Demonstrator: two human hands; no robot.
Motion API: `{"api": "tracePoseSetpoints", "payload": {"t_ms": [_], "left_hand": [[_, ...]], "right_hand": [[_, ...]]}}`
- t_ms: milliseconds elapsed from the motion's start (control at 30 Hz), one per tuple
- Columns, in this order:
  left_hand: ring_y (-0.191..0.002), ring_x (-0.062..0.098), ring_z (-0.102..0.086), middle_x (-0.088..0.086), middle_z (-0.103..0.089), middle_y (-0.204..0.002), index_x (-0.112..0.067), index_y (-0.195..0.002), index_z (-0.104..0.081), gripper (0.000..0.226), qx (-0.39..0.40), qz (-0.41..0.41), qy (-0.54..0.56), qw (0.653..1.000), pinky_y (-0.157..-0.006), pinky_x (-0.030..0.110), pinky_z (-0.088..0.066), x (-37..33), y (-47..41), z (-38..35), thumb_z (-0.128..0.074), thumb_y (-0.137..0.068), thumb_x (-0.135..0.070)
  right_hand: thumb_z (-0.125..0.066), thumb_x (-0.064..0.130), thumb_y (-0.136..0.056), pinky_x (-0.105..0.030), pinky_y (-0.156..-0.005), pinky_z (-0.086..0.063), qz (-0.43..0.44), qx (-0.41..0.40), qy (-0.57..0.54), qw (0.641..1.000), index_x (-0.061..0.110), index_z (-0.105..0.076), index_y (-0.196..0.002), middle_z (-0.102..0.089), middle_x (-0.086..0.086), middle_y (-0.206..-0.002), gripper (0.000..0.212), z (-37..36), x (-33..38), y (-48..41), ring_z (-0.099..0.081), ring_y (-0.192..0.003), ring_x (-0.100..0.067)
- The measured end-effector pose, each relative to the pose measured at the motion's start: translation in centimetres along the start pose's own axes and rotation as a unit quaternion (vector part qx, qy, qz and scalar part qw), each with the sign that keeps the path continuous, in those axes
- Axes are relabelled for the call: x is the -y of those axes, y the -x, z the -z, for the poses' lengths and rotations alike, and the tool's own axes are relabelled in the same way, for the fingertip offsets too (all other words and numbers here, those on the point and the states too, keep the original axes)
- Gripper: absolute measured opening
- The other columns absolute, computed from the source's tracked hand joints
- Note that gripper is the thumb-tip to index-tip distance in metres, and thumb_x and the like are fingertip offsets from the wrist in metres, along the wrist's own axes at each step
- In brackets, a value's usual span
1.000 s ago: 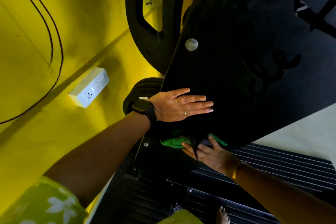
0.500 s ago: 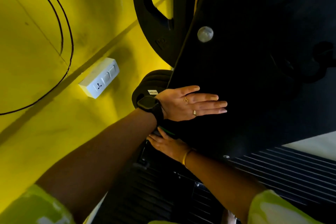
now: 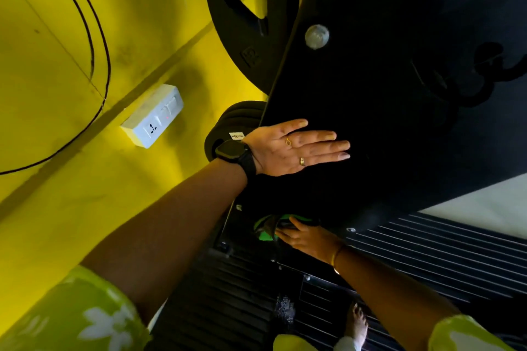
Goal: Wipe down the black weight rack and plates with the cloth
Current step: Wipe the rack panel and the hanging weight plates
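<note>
The plate label (image 3: pixel 236 136) cannot be read. The left hand (image 3: pixel 288 151) is laid flat, fingers straight, on the black rack (image 3: pixel 385 122). The green cloth (image 3: pixel 263 226), gripped by the right hand (image 3: pixel 305 238), has been shifted rightward beneath it.

No legible text.
- White sticker (image 3: pixel 236 136) on small weight plate (image 3: pixel 228 122): dark print, too small to read.
- Embossed square mark (image 3: pixel 249 56) on large weight plate (image 3: pixel 265 37): illegible.
- Curled cut-out character (image 3: pixel 490 71) in black rack panel (image 3: pixel 370 94): cropped, unreadable.
</note>
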State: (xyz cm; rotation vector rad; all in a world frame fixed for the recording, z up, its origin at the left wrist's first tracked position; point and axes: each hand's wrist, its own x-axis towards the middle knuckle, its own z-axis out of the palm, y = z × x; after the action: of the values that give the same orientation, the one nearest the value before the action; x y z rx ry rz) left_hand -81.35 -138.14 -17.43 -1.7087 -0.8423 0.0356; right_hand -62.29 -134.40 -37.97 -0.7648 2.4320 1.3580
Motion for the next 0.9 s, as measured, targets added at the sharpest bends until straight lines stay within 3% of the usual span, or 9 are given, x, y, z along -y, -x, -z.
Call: {"api": "tracePoseSetpoints", "payload": {"t_ms": [33, 133, 200, 300, 367, 467, 567, 700, 900], "left_hand": [[-0.15, 0.017, -0.006, -0.001, -0.002, -0.163, -0.029, -0.149, -0.026, 0.051, -0.014, 0.028, 0.044, 0.999, -0.12, 0.037, -0.005, 0.5, -0.5, 0.6, -0.025, -0.1, -0.043], [-0.15, 0.018, 0.001, 0.001, 0.003, -0.163, -0.032, -0.148, -0.03, 0.049, -0.027, 0.026, 0.042, 0.998, -0.12, 0.036, -0.005, 0.4, -1.1, 0.9, -0.025, -0.1, -0.041], [-0.15, 0.018, 0.001, 0.001, 0.004, -0.163, -0.031, -0.149, -0.031, 0.049, -0.026, 0.037, 0.035, 0.998, -0.12, 0.037, -0.005, 0.5, -0.9, 1.1, -0.025, -0.101, -0.041], [-0.15, 0.018, -0.001, 0.0, 0.002, -0.163, -0.031, -0.149, -0.032, 0.05, -0.038, 0.046, 0.028, 0.998, -0.12, 0.037, -0.005, 0.6, -1.0, 1.2, -0.027, -0.101, -0.044], [-0.15, 0.018, -0.004, 0.0, 0.0, -0.163, -0.031, -0.149, -0.035, 0.052, -0.044, 0.051, 0.021, 0.997, -0.121, 0.038, -0.005, 0.6, -0.9, 1.2, -0.032, -0.099, -0.046], [-0.15, 0.018, -0.004, 0.001, -0.001, -0.163, -0.032, -0.148, -0.037, 0.053, -0.058, 0.052, 0.019, 0.997, -0.122, 0.038, -0.004, 0.6, -0.9, 1.2, -0.036, -0.097, -0.046], [-0.15, 0.017, -0.005, -0.001, -0.002, -0.163, -0.033, -0.147, -0.04, 0.05, -0.068, 0.054, 0.042, 0.995, -0.122, 0.038, -0.005, 0.4, -0.9, 1.0, -0.035, -0.098, -0.046], [-0.15, 0.018, -0.001, -0.001, 0.001, -0.163, -0.036, -0.145, -0.042, 0.047, -0.054, 0.054, 0.028, 0.997, -0.122, 0.038, -0.002, 0.6, -1.1, 1.1, -0.032, -0.099, -0.042], [-0.15, 0.019, 0.002, 0.002, 0.005, -0.163, -0.036, -0.145, -0.038, 0.046, -0.052, 0.055, 0.011, 0.997, -0.121, 0.038, -0.002, 0.3, -1.0, 0.7, -0.029, -0.1, -0.038]], "right_hand": [[-0.082, 0.022, -0.071, -0.054, -0.113, -0.015, -0.013, 0.045, -0.044, 0.998, 0.027, -0.05, -0.139, -0.024, -0.005, -0.159, 0.076, 0.2, -0.4, 1.6, -0.026, -0.144, -0.026], [-0.097, 0.025, -0.038, -0.052, -0.115, -0.013, -0.119, -0.02, -0.101, 0.988, 0.031, -0.07, -0.115, -0.053, 0.007, -0.14, 0.081, -0.6, 0.6, 5.8, -0.044, -0.131, -0.018], [-0.096, 0.026, -0.036, -0.046, -0.11, -0.023, -0.172, -0.051, -0.103, 0.978, 0.029, -0.074, -0.108, -0.064, 0.011, -0.126, 0.075, -0.6, 0.5, 8.2, -0.044, -0.123, -0.016], [-0.078, 0.025, -0.073, -0.055, -0.114, -0.012, -0.319, -0.092, -0.063, 0.941, 0.023, -0.049, -0.138, -0.046, 0.0, -0.144, 0.072, 0.4, -0.4, 11.2, -0.038, -0.126, -0.02], [-0.034, 0.012, -0.099, -0.056, -0.114, -0.01, -0.385, -0.134, -0.036, 0.912, 0.023, -0.02, -0.152, -0.012, -0.009, -0.16, 0.056, 1.2, -1.1, 11.5, -0.026, -0.136, -0.024], [-0.021, 0.009, -0.098, -0.053, -0.103, -0.025, -0.422, -0.15, -0.031, 0.893, 0.032, -0.021, -0.151, -0.009, -0.001, -0.161, 0.058, 3.5, -3.1, 8.9, -0.021, -0.139, -0.024], [-0.034, 0.019, -0.093, -0.054, -0.104, -0.021, -0.392, -0.108, -0.045, 0.912, 0.032, -0.02, -0.152, -0.021, 0.003, -0.156, 0.062, 3.7, -3.4, 5.2, -0.02, -0.137, -0.024], [-0.063, 0.034, -0.079, -0.057, -0.114, -0.008, -0.23, 0.019, -0.062, 0.971, 0.031, -0.046, -0.142, -0.037, 0.007, -0.147, 0.065, 2.5, -2.9, 1.9, -0.031, -0.134, -0.019], [-0.077, 0.048, -0.066, -0.048, -0.113, -0.024, -0.077, 0.046, -0.091, 0.992, 0.037, -0.064, -0.124, -0.049, 0.011, -0.144, 0.061, 0.3, -0.1, 3.7, -0.044, -0.134, -0.013]]}}
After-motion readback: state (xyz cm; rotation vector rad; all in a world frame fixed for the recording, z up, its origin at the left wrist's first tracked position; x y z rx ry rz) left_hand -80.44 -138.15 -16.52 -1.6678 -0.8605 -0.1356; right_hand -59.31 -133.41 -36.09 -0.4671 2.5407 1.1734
